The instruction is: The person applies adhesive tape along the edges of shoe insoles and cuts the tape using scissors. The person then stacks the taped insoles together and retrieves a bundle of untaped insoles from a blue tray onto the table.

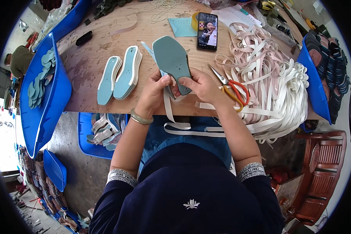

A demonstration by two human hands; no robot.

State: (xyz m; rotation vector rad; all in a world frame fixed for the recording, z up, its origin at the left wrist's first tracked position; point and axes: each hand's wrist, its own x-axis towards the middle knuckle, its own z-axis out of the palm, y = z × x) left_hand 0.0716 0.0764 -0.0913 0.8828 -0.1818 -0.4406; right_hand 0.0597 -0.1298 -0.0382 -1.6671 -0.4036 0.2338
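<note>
Between my 2 hands in the head view: teal insole (171, 62), long axis running up and away from the fingertips. Left hand (156, 90) and right hand (201, 86) both pinch its near end, white strap (168, 109) hanging below.

Two insole stacks (120, 74), one scissors (233, 86), one phone (207, 31), three blue bins (46, 113).

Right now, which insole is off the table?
The square-toed teal insole, held upright in both hands; the two light-blue stacks lie flat on the table, left of them.
</note>
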